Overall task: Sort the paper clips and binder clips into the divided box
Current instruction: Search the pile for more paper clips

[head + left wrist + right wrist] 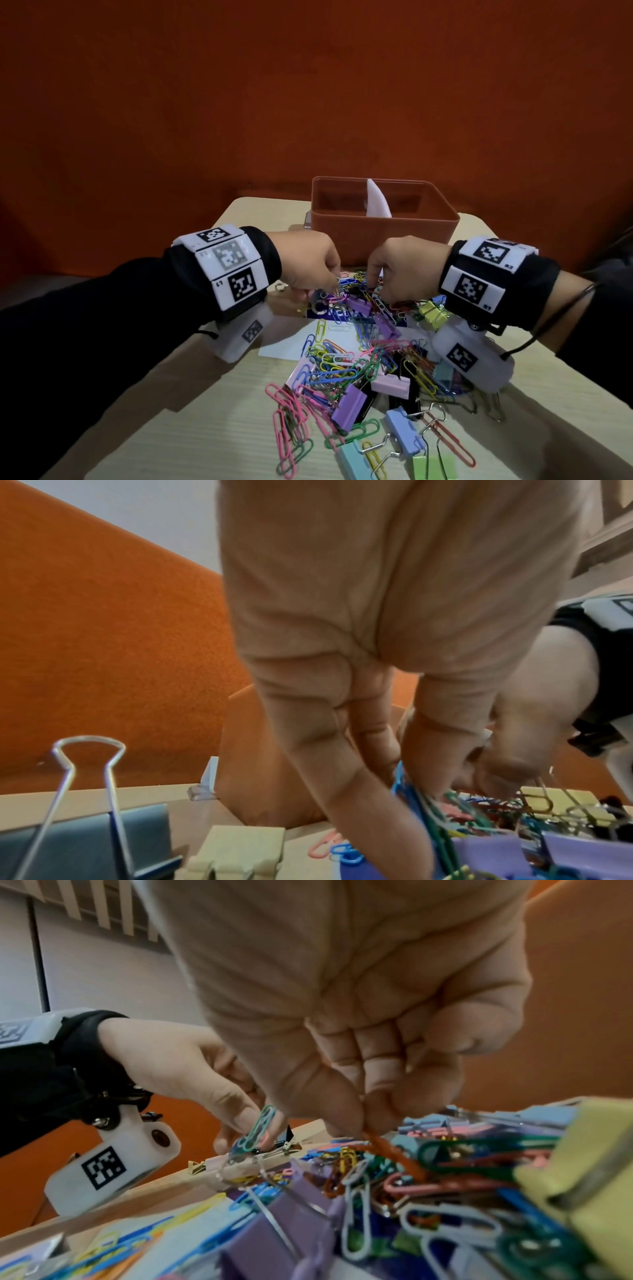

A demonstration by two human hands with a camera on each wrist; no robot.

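2 hands work the far end of the clip pile (370, 359), at 6 o'clock from the divided box (383, 219). Left hand (305, 260) pinches a few paper clips (262, 1123) between thumb and fingertips; right hand (404, 267) pinches an orange paper clip (387, 1148), fingers pointing down. Judgement: clips are light, springy wire and snag together; take 1 loop end. Binder clips (352, 401) are stiffer; grip the body.

Box: an orange plastic divided box (383, 226) is standing upright at the table's far edge, a white divider (376, 198) splitting it.
Clips: coloured wire paper clips (329, 363) and pastel binder clips (351, 406) are lying tangled in front.
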